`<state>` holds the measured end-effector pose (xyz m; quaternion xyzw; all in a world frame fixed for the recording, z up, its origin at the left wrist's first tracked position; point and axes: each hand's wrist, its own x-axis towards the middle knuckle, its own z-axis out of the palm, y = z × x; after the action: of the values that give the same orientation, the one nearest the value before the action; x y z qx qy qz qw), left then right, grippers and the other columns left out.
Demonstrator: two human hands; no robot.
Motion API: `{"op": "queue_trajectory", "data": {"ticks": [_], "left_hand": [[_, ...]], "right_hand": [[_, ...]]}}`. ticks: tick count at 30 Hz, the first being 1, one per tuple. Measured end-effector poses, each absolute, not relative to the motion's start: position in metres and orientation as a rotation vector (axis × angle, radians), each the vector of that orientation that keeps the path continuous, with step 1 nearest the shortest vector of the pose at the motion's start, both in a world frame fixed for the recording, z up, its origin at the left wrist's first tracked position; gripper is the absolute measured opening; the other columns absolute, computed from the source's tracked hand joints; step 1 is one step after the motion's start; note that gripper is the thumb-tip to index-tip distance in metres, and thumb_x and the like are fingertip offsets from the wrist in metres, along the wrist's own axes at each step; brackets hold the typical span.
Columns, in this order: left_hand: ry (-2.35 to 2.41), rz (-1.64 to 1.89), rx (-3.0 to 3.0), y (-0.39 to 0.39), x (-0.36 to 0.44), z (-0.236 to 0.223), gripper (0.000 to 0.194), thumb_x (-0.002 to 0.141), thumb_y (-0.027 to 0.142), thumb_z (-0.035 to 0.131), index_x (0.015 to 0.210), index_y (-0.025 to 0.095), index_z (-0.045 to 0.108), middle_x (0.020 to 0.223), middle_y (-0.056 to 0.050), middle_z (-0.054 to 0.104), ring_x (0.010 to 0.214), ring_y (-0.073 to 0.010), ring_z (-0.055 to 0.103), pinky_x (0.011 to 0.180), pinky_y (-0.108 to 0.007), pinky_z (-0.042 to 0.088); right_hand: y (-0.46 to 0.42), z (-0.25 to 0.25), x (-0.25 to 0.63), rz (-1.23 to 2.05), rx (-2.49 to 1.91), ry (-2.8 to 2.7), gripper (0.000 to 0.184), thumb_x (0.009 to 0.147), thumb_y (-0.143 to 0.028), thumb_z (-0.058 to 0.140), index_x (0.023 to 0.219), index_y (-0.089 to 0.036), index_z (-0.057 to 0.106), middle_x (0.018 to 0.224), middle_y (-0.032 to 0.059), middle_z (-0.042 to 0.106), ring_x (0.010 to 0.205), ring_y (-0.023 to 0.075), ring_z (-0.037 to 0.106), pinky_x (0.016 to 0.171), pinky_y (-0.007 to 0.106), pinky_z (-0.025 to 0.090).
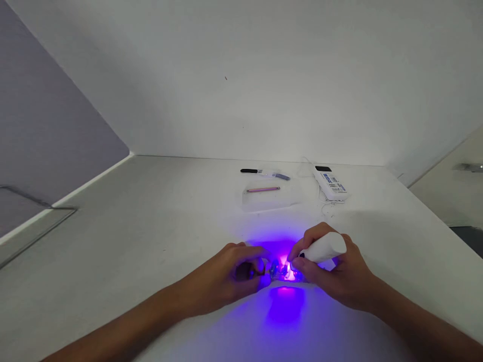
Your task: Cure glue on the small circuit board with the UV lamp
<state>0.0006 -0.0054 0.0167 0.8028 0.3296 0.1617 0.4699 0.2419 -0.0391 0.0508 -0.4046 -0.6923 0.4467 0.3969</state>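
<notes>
My right hand [350, 279] is closed around a white handheld UV lamp [326, 247], tilted so that its lit end points down and to the left. Bright violet light falls on a small glossy piece [278, 271] just above the white table [151, 251]. From the left, the curved thumb and fingers of my left hand [226, 274] close on the near end of this piece. Glare and my fingers hide its exact shape, so I cannot tell what kind of thing it is.
Farther back lie a clear sheet [260, 203] with a pink pen-like stick [263, 189] on it, a black-handled tool [249, 171], and a grey-ended tool [282, 177]. A white device with a dark screen [331, 183] and thin cord stands right of them, near the wall [241, 110].
</notes>
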Motion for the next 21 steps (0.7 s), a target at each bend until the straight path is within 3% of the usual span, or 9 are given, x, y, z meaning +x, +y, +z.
{"op": "queue_trajectory", "data": {"ticks": [21], "left_hand": [[0.806, 0.392, 1.886, -0.0059, 0.0026, 0.0199, 0.011, 0.093, 0.026, 0.061, 0.087, 0.017, 0.064, 0.074, 0.003, 0.053, 0.057, -0.0089, 0.038, 0.052, -0.02, 0.032]], "right_hand": [[-0.0402, 0.0517, 0.2442, 1.11, -1.055, -1.832, 0.008, 0.089, -0.02, 0.068, 0.093, -0.023, 0.062, 0.083, 0.0023, 0.072, 0.071, 0.0171, 0.068, 0.059, 0.028, 0.055]]}}
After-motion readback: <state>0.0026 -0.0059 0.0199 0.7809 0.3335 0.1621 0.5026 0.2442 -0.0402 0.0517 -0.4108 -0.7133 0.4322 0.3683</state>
